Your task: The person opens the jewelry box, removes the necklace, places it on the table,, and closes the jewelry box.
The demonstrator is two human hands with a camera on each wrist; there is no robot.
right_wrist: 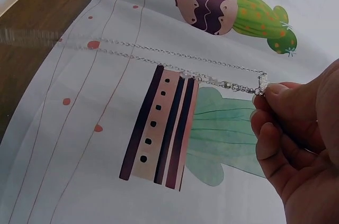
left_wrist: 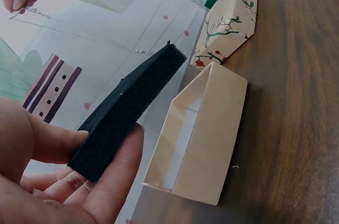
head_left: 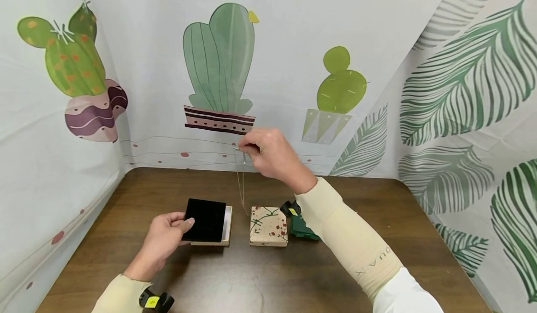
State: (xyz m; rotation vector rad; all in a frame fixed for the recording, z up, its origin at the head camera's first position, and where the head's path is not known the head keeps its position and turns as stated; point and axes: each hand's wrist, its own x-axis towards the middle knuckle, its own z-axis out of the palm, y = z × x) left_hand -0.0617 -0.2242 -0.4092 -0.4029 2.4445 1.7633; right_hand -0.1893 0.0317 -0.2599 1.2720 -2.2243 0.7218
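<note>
We count one necklace [right_wrist: 212, 81], pinched in right hand [head_left: 268, 152], dangling below, liable to tangle if swung; pad [head_left: 205, 220], left hand [head_left: 164, 234] pinching.

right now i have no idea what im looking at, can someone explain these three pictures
No machine here, just a person working bare-handed. The wide picture is taken from the head, looking forward and down; the other two come from the left and right wrists, each watching that side's work. The left hand holds a black pad. The right hand pinches a thin silvery chain, which hangs down. On the brown table are an open pale box, a flower-printed box and a green object, partly hidden.
</note>
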